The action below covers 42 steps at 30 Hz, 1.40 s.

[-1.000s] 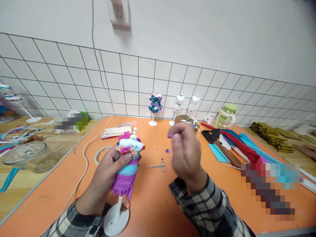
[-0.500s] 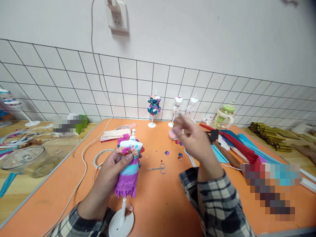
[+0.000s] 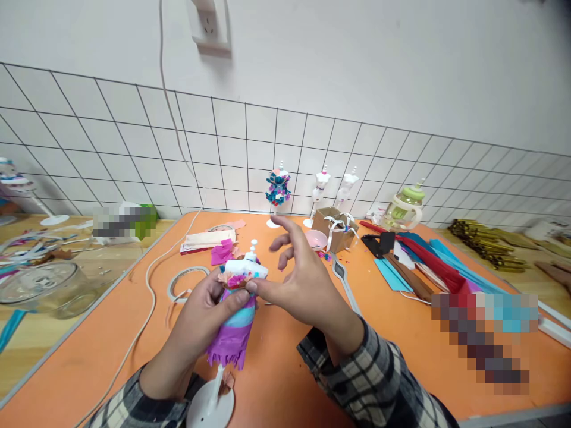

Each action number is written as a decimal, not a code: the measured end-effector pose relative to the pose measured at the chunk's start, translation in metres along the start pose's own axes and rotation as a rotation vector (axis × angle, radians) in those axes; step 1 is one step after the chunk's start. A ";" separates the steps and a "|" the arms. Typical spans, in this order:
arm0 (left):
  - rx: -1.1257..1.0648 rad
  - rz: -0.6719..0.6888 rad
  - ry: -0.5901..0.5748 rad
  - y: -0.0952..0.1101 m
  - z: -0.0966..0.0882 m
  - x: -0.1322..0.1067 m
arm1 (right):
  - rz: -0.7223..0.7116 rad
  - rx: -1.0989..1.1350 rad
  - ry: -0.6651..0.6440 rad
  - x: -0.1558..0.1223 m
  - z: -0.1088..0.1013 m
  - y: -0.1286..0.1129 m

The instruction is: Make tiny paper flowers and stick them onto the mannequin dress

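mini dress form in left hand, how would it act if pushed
Once standing, the mini dress form would probably tip, not roll: its bulk sits high on a thin stem above a flat round base. The purple fringed skirt looks like thin paper, so it may crease or tear.

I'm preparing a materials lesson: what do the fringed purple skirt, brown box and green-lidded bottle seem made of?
Fringed purple skirt: probably matt crepe paper, perhaps thin fabric; the hem hangs in strips.
Brown box: likely uncoated cardboard, with dull, flat sides.
Green-lidded bottle: glossy-looking clear plastic or glass, uncertain which; the body is see-through.
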<state>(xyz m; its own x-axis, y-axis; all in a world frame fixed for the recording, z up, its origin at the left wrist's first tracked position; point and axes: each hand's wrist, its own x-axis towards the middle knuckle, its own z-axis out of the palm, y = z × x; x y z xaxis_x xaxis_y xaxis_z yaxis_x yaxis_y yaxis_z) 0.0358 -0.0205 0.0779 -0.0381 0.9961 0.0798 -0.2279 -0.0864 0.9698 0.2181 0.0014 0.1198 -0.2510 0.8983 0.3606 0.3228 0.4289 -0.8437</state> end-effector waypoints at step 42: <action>-0.322 -0.193 0.097 -0.002 -0.016 0.021 | 0.622 -0.375 0.187 0.055 -0.115 0.143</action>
<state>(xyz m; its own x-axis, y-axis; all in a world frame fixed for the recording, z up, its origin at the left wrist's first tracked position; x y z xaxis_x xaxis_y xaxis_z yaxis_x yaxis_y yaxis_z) 0.0194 0.0002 0.0742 -0.0530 0.9895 -0.1342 -0.5332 0.0855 0.8417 0.3551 0.1224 0.0649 0.2276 0.9725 -0.0486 0.6525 -0.1893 -0.7338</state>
